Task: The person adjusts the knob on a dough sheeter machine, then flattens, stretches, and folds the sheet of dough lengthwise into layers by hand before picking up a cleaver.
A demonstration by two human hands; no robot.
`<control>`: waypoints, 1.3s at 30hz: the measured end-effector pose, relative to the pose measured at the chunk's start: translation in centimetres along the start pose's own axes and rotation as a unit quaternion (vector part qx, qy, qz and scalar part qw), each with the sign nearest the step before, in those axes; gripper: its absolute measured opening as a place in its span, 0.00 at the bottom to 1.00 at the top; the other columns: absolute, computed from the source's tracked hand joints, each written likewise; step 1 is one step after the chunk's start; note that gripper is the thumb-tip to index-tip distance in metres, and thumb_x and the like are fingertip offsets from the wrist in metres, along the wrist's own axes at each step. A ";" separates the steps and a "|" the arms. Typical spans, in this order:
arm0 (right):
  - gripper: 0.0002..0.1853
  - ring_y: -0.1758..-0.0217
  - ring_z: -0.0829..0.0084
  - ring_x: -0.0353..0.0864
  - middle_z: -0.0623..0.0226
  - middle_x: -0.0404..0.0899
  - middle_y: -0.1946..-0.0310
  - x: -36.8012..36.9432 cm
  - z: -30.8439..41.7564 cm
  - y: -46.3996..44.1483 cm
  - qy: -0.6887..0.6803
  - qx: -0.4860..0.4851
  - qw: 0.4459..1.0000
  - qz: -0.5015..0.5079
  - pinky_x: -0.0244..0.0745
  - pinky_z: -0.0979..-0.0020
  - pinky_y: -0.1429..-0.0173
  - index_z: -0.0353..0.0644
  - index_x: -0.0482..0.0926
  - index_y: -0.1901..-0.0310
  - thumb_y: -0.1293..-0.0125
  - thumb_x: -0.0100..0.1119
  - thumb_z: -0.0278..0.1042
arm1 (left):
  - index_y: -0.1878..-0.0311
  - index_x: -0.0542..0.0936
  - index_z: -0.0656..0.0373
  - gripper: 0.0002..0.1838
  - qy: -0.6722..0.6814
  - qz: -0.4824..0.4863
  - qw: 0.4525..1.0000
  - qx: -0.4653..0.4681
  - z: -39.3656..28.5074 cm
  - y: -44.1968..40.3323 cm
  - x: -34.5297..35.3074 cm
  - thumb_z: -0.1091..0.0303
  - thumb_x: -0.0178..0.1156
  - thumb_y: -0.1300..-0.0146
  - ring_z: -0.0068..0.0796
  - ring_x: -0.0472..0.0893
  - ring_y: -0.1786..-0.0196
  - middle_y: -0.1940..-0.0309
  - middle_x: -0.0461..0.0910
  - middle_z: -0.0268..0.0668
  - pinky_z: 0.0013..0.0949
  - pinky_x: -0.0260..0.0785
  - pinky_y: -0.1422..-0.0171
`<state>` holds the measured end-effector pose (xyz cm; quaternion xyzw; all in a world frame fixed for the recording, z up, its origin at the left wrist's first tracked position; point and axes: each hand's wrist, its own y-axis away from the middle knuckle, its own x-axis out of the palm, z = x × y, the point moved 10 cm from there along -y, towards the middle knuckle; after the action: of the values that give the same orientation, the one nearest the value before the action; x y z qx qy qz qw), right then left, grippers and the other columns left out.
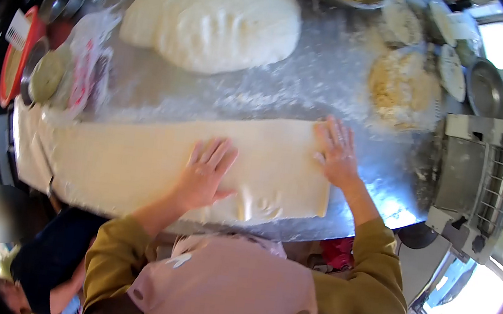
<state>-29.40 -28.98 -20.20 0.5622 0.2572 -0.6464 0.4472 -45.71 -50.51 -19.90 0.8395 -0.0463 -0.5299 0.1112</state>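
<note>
Found a long, flat, cream-coloured sheet of dough (145, 163) laid lengthwise along the near side of a grey, flour-dusted metal worktop (330, 67), with small raised puckers (246, 207) by its near edge. Saw the left hand (207, 174) resting palm-down near the sheet's middle, fingers straight and slightly spread, grasping nothing. Saw the right hand (337, 153) laid open over the sheet's far right corner, thumb apart from the fingers, with no clear grip; could not tell about any hold underneath. Judged the step in hand to be smoothing and squaring the sheet by palm. Judged the next move to call for light, even pressure around the puckers, without thinning or tearing the corner. Noted, beyond the sheet's far edge, a big, rounded, white mass of soft dough (237, 13); beyond its far right corner, a yellowish, crumbly, flour-topped heap (398, 90); past its right end, a boxy grey metal machine (463, 175); off its far left corner, a red plastic basin (35, 36).
</note>
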 end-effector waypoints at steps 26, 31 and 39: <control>0.29 0.23 0.56 0.57 0.54 0.61 0.26 -13.7 -44.0 -31.8 0.169 0.187 0.966 -0.067 0.51 0.57 0.20 0.41 0.63 0.28 0.29 0.51 0.37 | 0.24 0.62 0.51 0.54 0.117 -0.112 0.963 0.217 -8.4 -2.9 5.3 0.27 0.59 0.49 0.52 0.42 0.18 0.19 0.44 0.48 0.65 0.28 0.20; 0.29 0.25 0.55 0.60 0.53 0.63 0.28 -13.9 -41.2 -31.5 0.180 0.179 0.965 -0.072 0.54 0.57 0.21 0.40 0.63 0.28 0.30 0.51 0.36 | 0.24 0.63 0.50 0.54 0.094 -0.119 0.965 0.216 -8.3 -2.5 4.6 0.27 0.59 0.49 0.52 0.42 0.18 0.20 0.46 0.48 0.65 0.29 0.20; 0.29 0.27 0.54 0.64 0.51 0.67 0.31 -14.9 -36.5 -27.3 0.203 0.086 0.969 -0.110 0.58 0.57 0.23 0.38 0.64 0.29 0.31 0.52 0.35 | 0.23 0.59 0.51 0.56 0.171 -0.093 0.959 0.205 -8.1 -2.7 4.8 0.31 0.65 0.51 0.52 0.44 0.18 0.21 0.48 0.49 0.65 0.30 0.20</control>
<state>-35.39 18.57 -19.14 0.6860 0.3468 -0.5836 0.2619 -36.47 -47.68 -21.45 0.9231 -0.0558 -0.3654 -0.1064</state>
